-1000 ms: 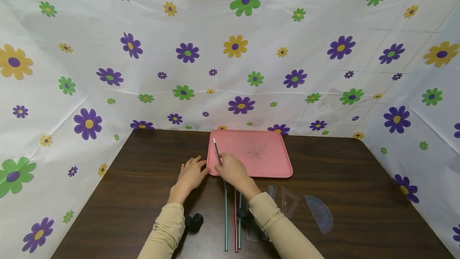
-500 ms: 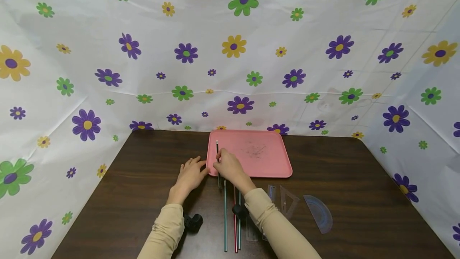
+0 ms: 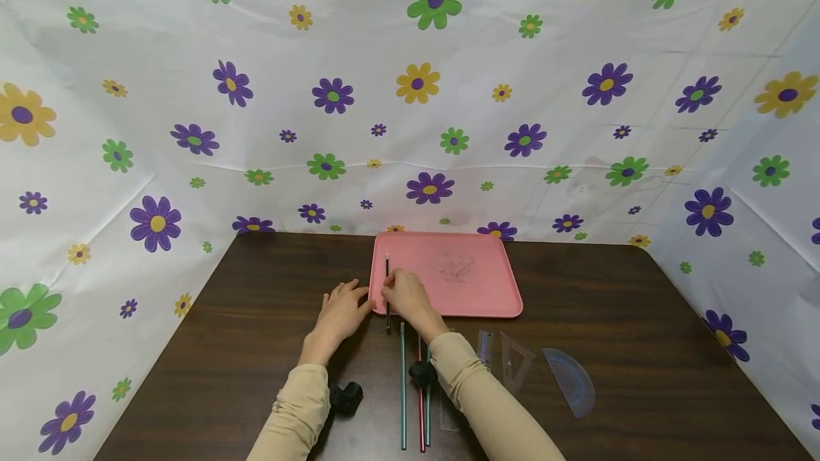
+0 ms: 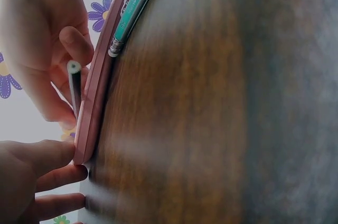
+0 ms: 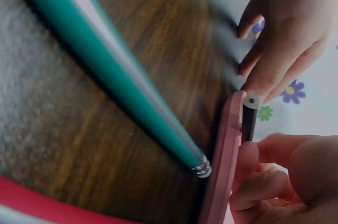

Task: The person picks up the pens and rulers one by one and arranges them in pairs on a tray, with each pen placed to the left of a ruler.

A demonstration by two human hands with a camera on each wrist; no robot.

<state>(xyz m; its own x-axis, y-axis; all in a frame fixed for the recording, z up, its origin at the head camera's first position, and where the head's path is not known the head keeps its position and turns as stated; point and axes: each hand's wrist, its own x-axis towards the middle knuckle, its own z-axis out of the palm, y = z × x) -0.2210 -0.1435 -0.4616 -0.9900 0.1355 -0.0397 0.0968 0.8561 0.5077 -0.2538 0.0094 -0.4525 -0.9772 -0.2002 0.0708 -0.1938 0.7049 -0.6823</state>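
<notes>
Pencil (image 3: 387, 266), dark, pinched by my right hand (image 3: 410, 299) over the pink tray (image 3: 480, 294); my left hand (image 3: 341, 313), fingers spread, touches the tray's corner.

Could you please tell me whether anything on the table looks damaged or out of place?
Yes: the pink tray has a patch of dark, scratch-like marks near its middle, odd against its otherwise plain surface. I cannot tell whether they are scratches or stains.

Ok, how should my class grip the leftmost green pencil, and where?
Probably mid-shaft, from above and the left, pinched across: the green pencil is slim and points away from the person, and the red pencil lies just to its right.
</notes>
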